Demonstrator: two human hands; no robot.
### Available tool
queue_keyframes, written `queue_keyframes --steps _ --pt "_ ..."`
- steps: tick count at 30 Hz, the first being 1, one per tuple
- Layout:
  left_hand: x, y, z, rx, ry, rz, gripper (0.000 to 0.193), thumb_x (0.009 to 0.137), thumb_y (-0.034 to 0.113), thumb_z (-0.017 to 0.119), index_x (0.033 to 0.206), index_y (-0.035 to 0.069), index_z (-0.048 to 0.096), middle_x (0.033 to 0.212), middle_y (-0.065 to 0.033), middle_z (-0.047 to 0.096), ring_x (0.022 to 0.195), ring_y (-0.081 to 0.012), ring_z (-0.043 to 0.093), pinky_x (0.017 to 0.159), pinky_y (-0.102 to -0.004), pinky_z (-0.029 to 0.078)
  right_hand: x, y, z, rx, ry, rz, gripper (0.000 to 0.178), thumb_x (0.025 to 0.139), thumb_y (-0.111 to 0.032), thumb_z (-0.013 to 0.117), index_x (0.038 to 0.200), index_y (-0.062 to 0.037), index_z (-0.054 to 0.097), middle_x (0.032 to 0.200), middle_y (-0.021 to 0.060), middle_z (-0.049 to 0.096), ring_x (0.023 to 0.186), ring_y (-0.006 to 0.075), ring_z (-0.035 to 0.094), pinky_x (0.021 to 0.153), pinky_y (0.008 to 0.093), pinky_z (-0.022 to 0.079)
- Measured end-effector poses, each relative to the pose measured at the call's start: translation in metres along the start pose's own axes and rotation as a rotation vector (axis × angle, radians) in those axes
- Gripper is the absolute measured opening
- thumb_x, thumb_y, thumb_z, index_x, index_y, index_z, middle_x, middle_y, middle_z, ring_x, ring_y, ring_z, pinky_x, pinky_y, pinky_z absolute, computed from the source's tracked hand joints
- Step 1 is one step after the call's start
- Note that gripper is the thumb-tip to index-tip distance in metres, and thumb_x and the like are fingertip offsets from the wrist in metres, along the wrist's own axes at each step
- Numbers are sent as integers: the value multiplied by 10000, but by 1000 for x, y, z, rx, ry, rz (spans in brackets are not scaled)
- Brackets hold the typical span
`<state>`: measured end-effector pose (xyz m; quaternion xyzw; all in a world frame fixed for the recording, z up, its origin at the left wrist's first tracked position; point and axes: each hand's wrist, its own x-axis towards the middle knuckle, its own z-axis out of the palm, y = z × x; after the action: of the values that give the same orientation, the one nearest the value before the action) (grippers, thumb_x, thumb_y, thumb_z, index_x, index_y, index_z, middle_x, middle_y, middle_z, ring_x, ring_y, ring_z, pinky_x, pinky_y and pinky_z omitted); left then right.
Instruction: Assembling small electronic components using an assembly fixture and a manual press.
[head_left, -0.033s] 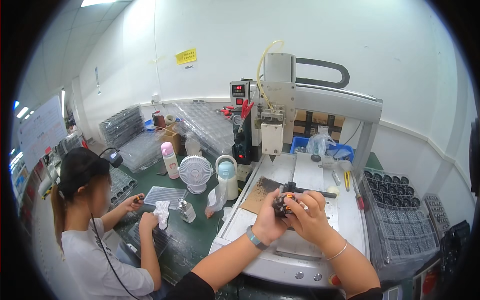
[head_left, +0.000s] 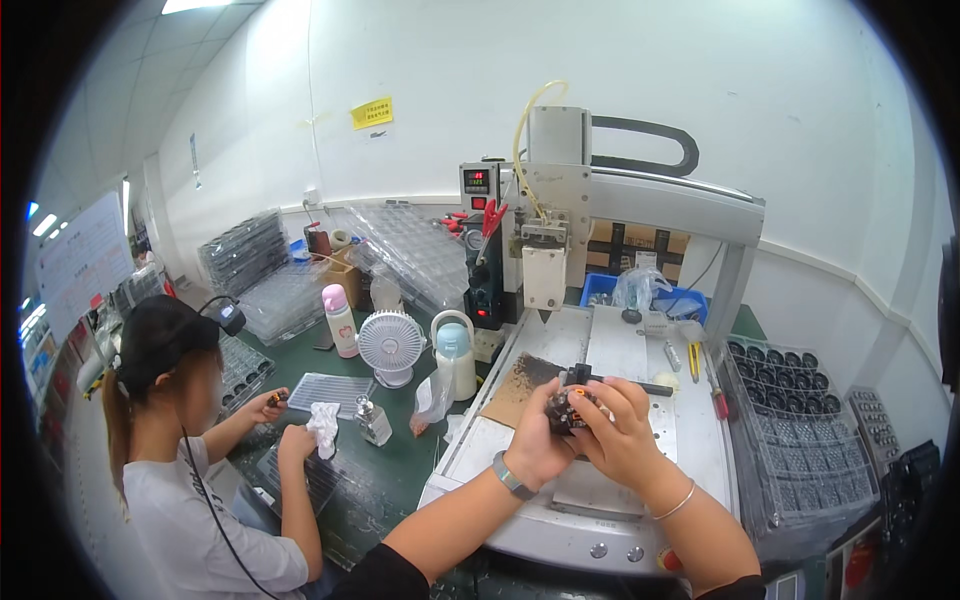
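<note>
Above the bed of a white bench machine (head_left: pixel 690 440), both hands hold one small black rounded part (head_left: pixel 566 412) with orange marks on it. My left hand (head_left: pixel 537 445) wraps round it from the left and below. From the right, my right hand (head_left: pixel 622 420) presses its fingers on the part's upper face. Much of the part is hidden behind the fingers. Just beyond the hands lie a black bar (head_left: pixel 655 388) and a brown, dark-stained board (head_left: pixel 507 402). The machine's dispensing head (head_left: pixel 545 270) hangs behind the hands, apart from them.
At left a co-worker (head_left: pixel 200 500) holds a small black-and-orange part. A fan (head_left: pixel 391 348), a bottle (head_left: pixel 456 360) and a glass jar (head_left: pixel 373 422) stand between us. On the right are stacked clear trays (head_left: pixel 800 450) with round black parts. A yellow cutter (head_left: pixel 694 362) lies on the machine.
</note>
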<state>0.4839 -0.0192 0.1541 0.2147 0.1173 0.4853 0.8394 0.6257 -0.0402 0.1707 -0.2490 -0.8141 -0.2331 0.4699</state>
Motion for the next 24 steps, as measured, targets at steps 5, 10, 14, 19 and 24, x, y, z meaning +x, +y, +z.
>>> queue_keyframes --steps 5,10,14,19,24 --pt "4 -3 4 -32 18 -1 312 922 377 417 1042 127 561 970 -26 622 880 -159 604 795 -332 492 -1 4 -1 33 -128 4 488 699 -132 664 1169 -77 550 1226 96 526 1166 294 450 967 440 321" --pt "1 1 -3 8 -38 36 335 902 406 446 1039 123 561 1029 -43 619 982 -182 586 876 -350 465 2 2 6 84 -157 -9 495 688 -131 671 1166 -84 553 1224 92 536 1180 285 456 990 438 301" --pt "8 -7 -7 -51 -52 37 251 894 341 465 944 127 587 943 -25 629 887 -168 599 809 -351 483 2 -2 -3 69 -168 41 477 654 -105 672 1119 -65 572 1214 113 543 1172 307 465 991 450 302" --pt "16 -14 -12 -107 -81 107 253 915 316 459 962 97 576 940 -28 626 863 -160 602 796 -322 490 0 -8 -3 25 -160 51 459 613 -61 652 1068 -58 589 1205 130 532 1148 331 467 969 468 316" --pt "14 -9 -16 -107 -36 80 332 924 432 450 1024 133 553 1001 -44 607 899 -166 593 784 -337 497 0 -9 1 17 -143 10 478 575 -11 620 1048 -65 588 1109 114 500 1096 333 449 918 452 343"
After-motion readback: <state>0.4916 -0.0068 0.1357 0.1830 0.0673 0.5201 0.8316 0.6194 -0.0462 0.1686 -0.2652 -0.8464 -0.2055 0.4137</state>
